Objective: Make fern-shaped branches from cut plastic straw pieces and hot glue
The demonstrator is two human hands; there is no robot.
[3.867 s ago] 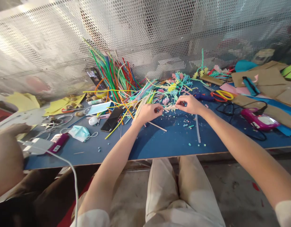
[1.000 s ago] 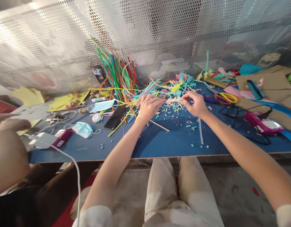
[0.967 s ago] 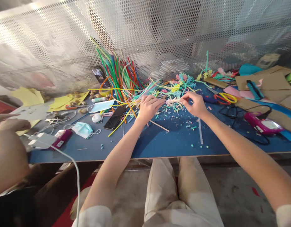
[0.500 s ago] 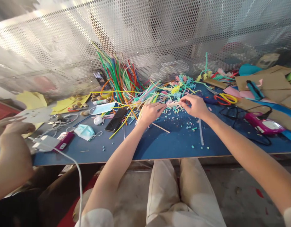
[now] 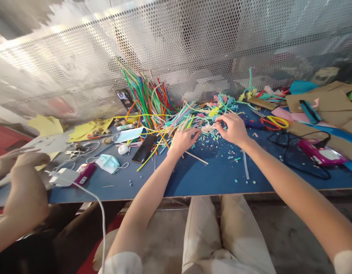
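Observation:
Between my two hands is a short, pale pink fuzzy pipe cleaner (image 5: 207, 129), low over the table. My left hand (image 5: 184, 140) is closed at its left end, the fingertips pinched together. At the right end, the thumb and bent forefinger of my right hand (image 5: 232, 128) pinch it; the exact contact is too small to see clearly. Just behind lie fuzzy pipe cleaner pieces in yellow (image 5: 214, 111), pink and blue. Tiny cut bits (image 5: 230, 157) are scattered below my right hand. A thin pale stick (image 5: 196, 157) lies beside my left wrist.
Long coloured pipe cleaners (image 5: 147, 101) lean on the perforated metal screen (image 5: 176, 49). Leftward lie a black phone (image 5: 144, 148), a face mask (image 5: 107, 163) and a white charger (image 5: 64, 177). Scissors (image 5: 274, 122), a cable and a magenta device (image 5: 321, 152) lie right. Another person's hands (image 5: 27, 159) are far left.
My right hand's fingers have shifted slightly left along the pink pipe cleaner, so less of it shows between my hands. The whole view has tilted a little.

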